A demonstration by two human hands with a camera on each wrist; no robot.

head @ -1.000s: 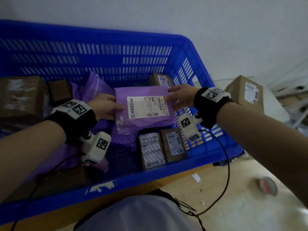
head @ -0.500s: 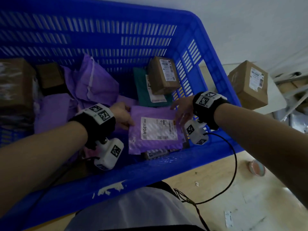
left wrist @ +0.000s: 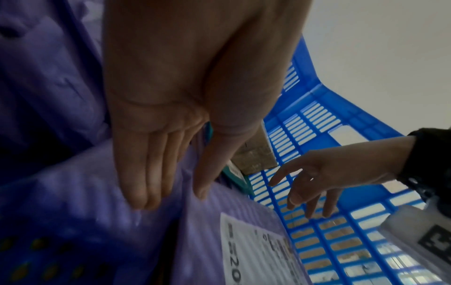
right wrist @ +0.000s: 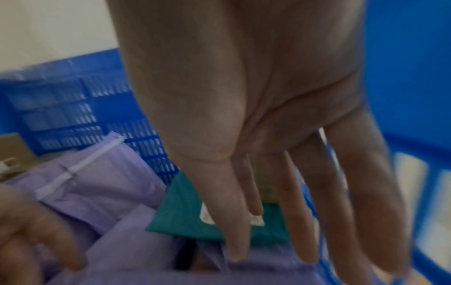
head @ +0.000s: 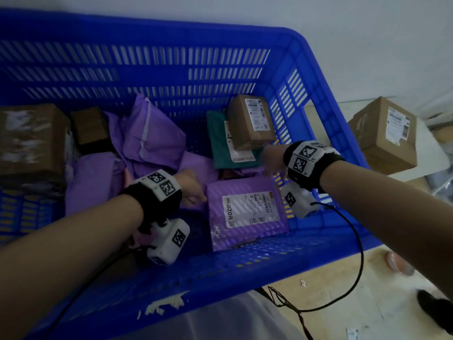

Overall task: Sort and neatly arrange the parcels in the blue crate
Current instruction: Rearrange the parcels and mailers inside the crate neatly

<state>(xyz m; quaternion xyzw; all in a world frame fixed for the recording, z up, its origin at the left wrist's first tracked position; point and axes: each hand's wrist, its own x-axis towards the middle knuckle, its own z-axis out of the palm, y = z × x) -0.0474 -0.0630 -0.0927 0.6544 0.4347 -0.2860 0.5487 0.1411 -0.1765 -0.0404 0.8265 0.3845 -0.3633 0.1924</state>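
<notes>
Head view shows the purple parcel (head: 247, 212) lying flat, label up, in the near right corner of the blue crate (head: 152, 69). Left hand (head: 192, 190) has straight fingers resting on the parcel's left edge and grips nothing. Right hand (head: 272, 160) is spread open above the far right corner, holding nothing. Behind it lie a green mailer (head: 220, 143) and a brown box (head: 251, 121)

mailer (head: 246, 212) in crate (head: 157, 57), front right
</notes>
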